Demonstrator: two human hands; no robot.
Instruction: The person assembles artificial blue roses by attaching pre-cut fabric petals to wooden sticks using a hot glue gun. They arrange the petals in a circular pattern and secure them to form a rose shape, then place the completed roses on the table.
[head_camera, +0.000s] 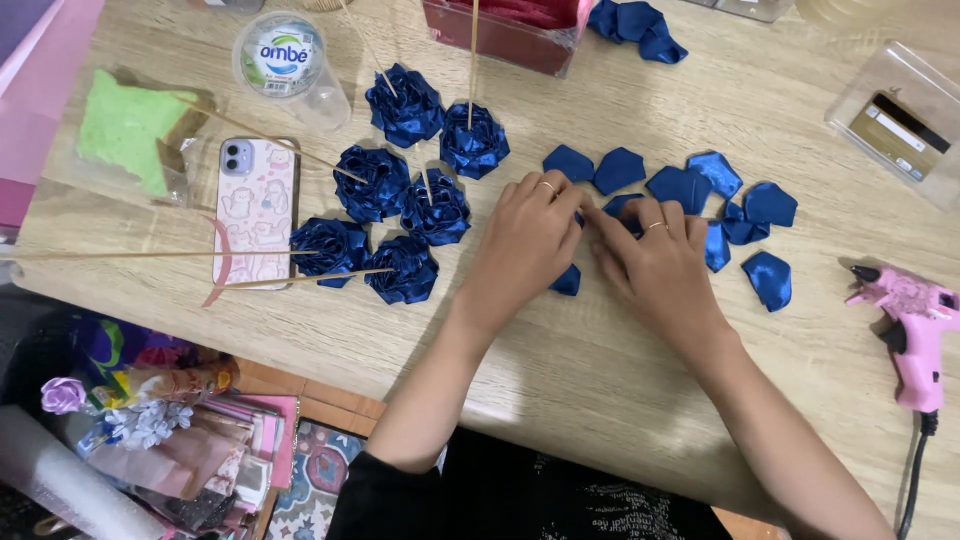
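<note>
At frame centre our left hand (525, 240) and right hand (655, 262) pinch a blue satin petal (622, 206) together, mid-folding; next we likely need another loose petal (768, 277) nearby.

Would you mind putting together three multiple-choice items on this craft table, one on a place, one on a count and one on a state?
1. Where does the pink glue gun lie?
A. at the table's right edge
B. beside the phone
C. among the roses

2. How many finished blue ribbon roses lie on the table?
A. three
B. six
C. nine

3. What are the left hand and right hand doing?
A. resting flat, far apart
B. meeting fingertip to fingertip over the blue ribbon petals
C. both holding the glue gun

Answers:
1 A: it lies by the right edge, clear of both hands.
2 B: six roses cluster left of the hands, several on wooden sticks.
3 B: the fingertips meet at a petal in the loose pile.
</note>
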